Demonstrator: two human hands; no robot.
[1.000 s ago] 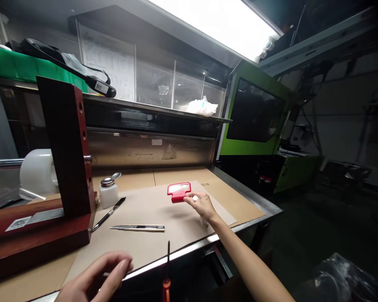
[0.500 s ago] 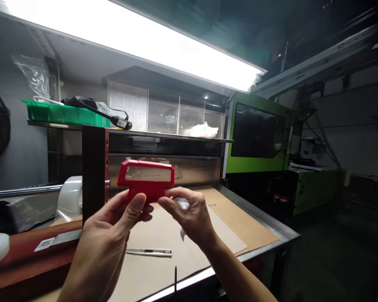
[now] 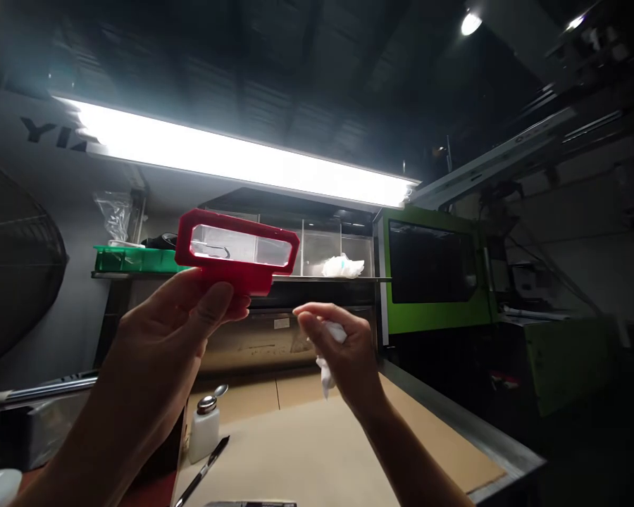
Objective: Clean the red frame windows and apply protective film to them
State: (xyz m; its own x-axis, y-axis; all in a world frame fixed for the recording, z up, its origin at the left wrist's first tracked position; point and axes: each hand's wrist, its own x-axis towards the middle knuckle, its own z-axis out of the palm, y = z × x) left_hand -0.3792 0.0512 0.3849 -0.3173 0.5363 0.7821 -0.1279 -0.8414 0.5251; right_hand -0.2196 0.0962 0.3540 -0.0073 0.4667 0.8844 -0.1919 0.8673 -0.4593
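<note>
Raised before the shelf is a red plastic part point(image 3: 237, 276) with a long clear window in its frame. My left hand point(image 3: 174, 331) grips its lower block, thumb in front and fingers behind. To the right and apart from the part, my right hand point(image 3: 343, 345) is closed around a crumpled white tissue point(image 3: 326, 377), its thumb and forefinger pinched together. On the cardboard-covered bench below stands a white bottle point(image 3: 205, 431) with a metal cap. A black pen-like tool point(image 3: 203, 472) lies slanted beside the bottle.
A lit tube lamp point(image 3: 253, 158) hangs over the shelf point(image 3: 327, 279). On that shelf are a green tray point(image 3: 132, 260) and a crumpled white bundle point(image 3: 343, 266). A green machine point(image 3: 430, 320) stands at the right, a large fan point(image 3: 18, 260) at the left.
My left hand has lifted the red part and tilted it toward the lamp. The right hand has come away from the part with the tissue. The view has tipped upward.
</note>
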